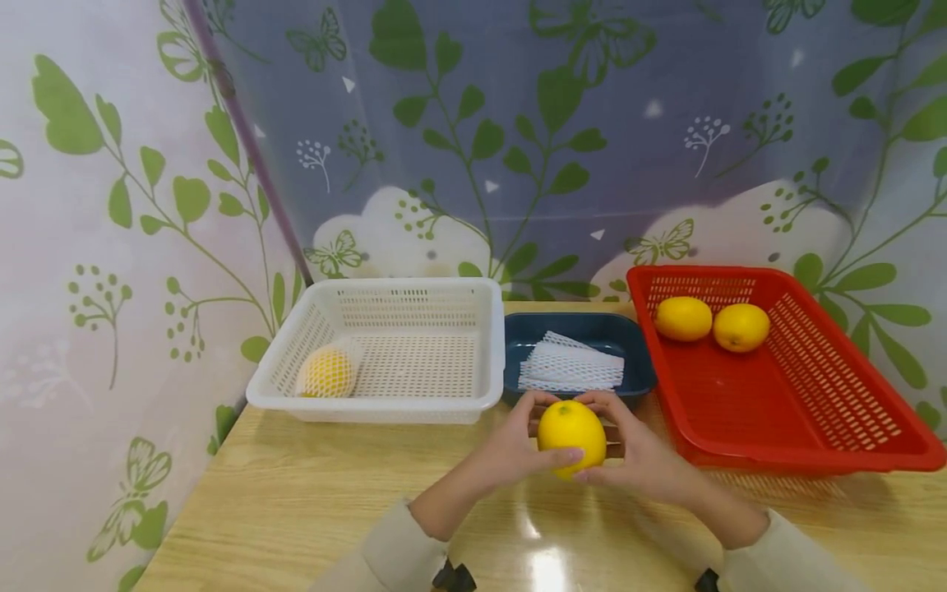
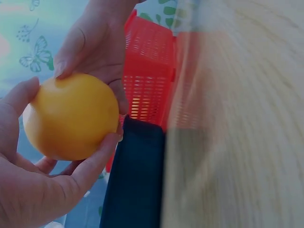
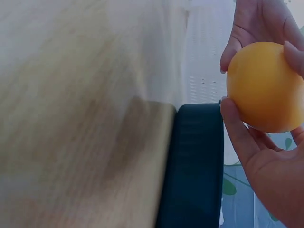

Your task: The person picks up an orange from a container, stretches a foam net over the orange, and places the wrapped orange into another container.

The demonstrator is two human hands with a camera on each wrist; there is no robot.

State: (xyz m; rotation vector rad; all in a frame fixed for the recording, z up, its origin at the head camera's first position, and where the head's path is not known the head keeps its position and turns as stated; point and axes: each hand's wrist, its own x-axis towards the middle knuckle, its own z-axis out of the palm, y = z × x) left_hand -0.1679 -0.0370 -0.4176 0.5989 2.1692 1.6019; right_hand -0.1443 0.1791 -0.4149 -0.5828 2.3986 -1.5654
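Both hands hold one smooth yellow lemon above the front part of the table. My left hand grips it from the left, thumb across its near side. From the right, my right hand curls its fingers round the same lemon, thumb low on it. In the left wrist view the lemon sits between the fingers of both hands. Just behind the hands, white foam net sleeves lie flat in a dark blue tray.
At the left stands a white basket with one lemon in a foam net. A red basket at the right contains two bare lemons. The wooden table meets a patterned cloth at the back.
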